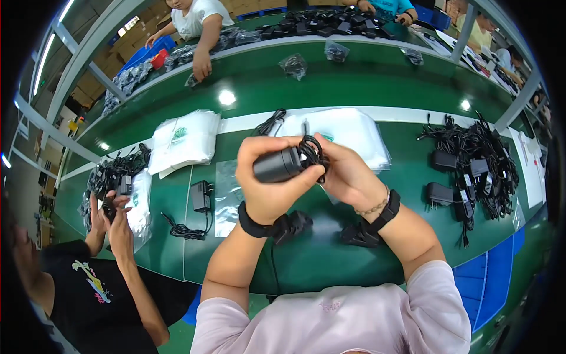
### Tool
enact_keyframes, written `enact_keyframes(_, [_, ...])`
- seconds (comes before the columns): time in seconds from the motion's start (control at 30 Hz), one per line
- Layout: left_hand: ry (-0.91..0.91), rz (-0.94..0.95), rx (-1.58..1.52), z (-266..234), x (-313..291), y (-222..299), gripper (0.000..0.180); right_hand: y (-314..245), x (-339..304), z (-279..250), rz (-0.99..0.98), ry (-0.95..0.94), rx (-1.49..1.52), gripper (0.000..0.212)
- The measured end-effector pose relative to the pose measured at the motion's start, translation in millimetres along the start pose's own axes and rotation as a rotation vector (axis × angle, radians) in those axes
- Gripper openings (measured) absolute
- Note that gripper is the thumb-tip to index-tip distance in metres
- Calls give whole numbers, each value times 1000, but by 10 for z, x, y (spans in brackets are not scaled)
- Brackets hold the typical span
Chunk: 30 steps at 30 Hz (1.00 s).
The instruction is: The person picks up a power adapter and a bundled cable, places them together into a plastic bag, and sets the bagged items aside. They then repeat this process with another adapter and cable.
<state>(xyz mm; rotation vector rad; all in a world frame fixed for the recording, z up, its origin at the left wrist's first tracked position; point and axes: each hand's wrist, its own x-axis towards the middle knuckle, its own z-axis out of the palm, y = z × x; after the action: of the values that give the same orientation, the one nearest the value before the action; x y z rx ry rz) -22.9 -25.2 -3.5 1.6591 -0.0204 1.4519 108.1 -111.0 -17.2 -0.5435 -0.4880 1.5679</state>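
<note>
My left hand (262, 192) is wrapped round a black power adapter (275, 166), held above the bench. The adapter's coiled black cable (313, 152) sits at its right end, between my two hands. My right hand (349, 177) grips the coil, its thumb and fingers against the loops. Behind my hands lies a stack of clear plastic bags (356, 138), with a coiled cable (271, 122) at its left edge. To the left of my left hand, another adapter with its cord (201, 197) rests on the green bench beside a single clear bag (227, 206).
A heap of adapters and cables (480, 168) lies at the right. Another bag stack (183, 141) is at the left. Beyond runs a green conveyor belt (259, 82) carrying bagged items (293, 66). A co-worker's hands (112, 215) handle a dark item at the left. A blue bin (486, 283) stands below right.
</note>
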Motion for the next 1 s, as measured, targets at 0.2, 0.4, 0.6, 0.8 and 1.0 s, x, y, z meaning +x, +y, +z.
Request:
enact_keyframes(0.2, [247,-694,-229,209,-68,-19,46,38,-2,52,-561,88,-493,46])
enact_keyframes(0.4, [234,-550,-306,439,-4,-59,36,-23,-149,54,-575,149,-941,54])
enact_keyframes(0.6, [167,-731,-567,722,304,-306,42,-762,-516,23,-936,520,-1207,42])
enact_keyframes(0.8, [-629,-405,1016,1258,123,-953,53,-1343,-979,-298,-1076,463,-319,36])
enact_keyframes(1.0, [-910,-526,977,1378,237,-1268,36,-1437,-1045,-333,-1062,459,-336,35])
